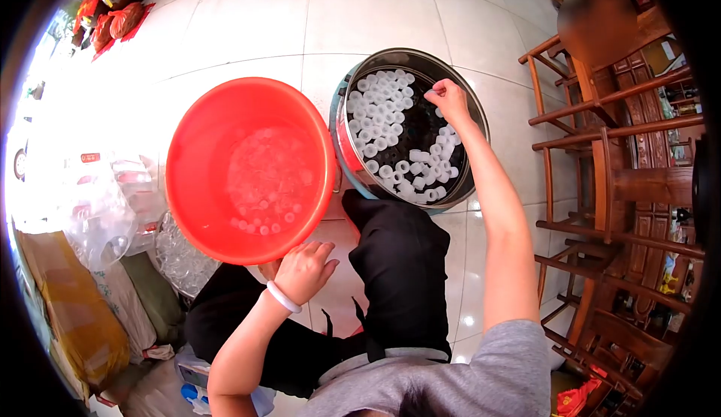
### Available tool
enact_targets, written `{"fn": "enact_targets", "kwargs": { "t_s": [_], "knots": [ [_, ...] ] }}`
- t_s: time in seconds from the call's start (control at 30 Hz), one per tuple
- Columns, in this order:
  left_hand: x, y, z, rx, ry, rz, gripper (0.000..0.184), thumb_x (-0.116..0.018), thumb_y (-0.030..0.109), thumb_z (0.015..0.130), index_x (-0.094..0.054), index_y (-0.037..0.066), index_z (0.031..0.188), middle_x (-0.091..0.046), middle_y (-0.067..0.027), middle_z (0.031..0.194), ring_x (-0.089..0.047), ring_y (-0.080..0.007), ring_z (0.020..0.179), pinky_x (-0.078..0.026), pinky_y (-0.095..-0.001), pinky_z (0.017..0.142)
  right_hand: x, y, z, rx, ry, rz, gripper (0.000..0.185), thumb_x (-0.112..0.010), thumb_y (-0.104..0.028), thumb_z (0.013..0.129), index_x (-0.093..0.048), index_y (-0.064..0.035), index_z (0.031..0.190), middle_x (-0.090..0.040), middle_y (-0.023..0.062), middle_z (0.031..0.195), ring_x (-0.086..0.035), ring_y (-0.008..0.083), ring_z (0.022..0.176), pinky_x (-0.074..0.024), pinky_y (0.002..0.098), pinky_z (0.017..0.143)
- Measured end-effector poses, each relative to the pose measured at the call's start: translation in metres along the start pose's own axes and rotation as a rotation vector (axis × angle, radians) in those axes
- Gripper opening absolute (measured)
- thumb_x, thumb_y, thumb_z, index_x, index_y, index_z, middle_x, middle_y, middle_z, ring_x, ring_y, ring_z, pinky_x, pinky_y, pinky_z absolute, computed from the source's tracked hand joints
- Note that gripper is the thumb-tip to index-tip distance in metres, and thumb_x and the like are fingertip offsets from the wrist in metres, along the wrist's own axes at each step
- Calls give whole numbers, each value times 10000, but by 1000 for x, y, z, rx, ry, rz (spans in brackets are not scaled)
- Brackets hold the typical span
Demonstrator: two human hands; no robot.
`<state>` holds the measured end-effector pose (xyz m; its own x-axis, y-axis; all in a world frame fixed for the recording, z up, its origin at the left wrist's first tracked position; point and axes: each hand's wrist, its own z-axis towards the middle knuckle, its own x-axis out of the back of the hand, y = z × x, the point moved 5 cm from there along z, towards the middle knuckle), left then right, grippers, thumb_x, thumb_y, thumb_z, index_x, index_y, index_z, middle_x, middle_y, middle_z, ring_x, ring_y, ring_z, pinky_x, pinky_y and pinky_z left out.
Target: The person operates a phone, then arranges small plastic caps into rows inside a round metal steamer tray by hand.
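My right hand [448,100] is over the right side of a round, dark-bottomed metal pan [481,109], its fingertips pinched together. Whatever they hold, if anything, is too small to make out. Small white cup-shaped pieces [381,109] stand in rows on the pan's left side, and more lie jumbled, some tipped over, at its lower right [428,173]. To the left stands a red plastic basin [197,154] with more pale pieces [263,225] at its bottom. My left hand [304,270], a white bangle on its wrist, is by the basin's near rim, fingers loosely bent and apart, holding nothing visible.
Wooden chairs [601,154] line the right side, with a person behind them. Clear plastic bags [101,207], a taped brown carton [75,304] and sacks are at the left. Red-covered jars [124,21] stand at the upper left on the tiled floor [360,12].
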<state>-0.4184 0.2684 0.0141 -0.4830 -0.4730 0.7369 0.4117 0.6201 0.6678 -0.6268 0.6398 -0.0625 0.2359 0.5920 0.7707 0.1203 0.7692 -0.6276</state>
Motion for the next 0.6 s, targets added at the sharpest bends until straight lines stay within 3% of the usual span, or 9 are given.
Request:
{"fn": "enact_targets", "kwargs": {
  "t_s": [0.17, 0.33, 0.6],
  "knots": [
    [2, 0, -1, 14, -15, -5, 246, -602, 181, 780, -563, 21, 963, -560, -148, 741, -564, -330, 719, -452, -402, 632, -20, -4, 10, -73, -15, 44, 256, -674, -251, 723, -663, -19, 830, -646, 151, 763, -630, 258, 728, -481, 344, 665],
    [2, -1, -2, 1, -17, 12, 228, -623, 160, 754, -551, 28, 926, -563, -125, 758, -577, -302, 714, -469, -379, 647, -38, -5, 17, -79, 42, -24, 281, -670, -272, 727, -661, -16, 844, -641, 161, 765, -627, 295, 761, -477, 380, 693],
    [1, -2, -3, -19, 8, 17, 228, -627, 163, 749, -553, 30, 918, -562, -120, 744, -575, -298, 700, -467, -375, 647, -35, 9, 26, -170, 15, 0, 340, -486, -316, 861, -631, -11, 818, -610, 226, 821, -572, 403, 841, -451, 471, 733]
  ]
}}
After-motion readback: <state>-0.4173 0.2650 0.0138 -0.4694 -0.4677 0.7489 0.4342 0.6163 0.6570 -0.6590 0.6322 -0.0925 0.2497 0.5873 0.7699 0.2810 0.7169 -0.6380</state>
